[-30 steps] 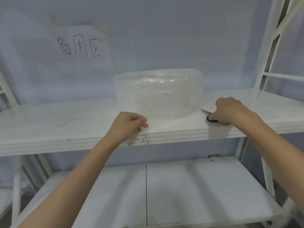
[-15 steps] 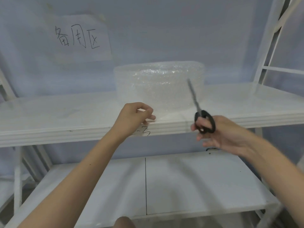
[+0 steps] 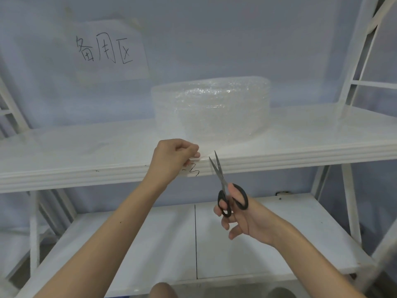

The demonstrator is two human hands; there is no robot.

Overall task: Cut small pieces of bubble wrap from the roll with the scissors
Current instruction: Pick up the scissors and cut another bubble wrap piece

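My left hand [image 3: 171, 157] pinches the loose end of the clear bubble wrap roll [image 3: 211, 109] on the white shelf [image 3: 86, 151]; just right, my right hand [image 3: 247, 216] grips black-handled scissors [image 3: 225, 186], blades parted, pointing up at the sheet edge.

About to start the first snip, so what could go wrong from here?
The slightly open blades of the black-handled scissors point up close beside the left hand, which pinches the loose clear film end; its fingertips could get nicked. The film is hard to see against the white shelf, so the cut may wander. The clear bubble wrap roll stands unheld and might slide.
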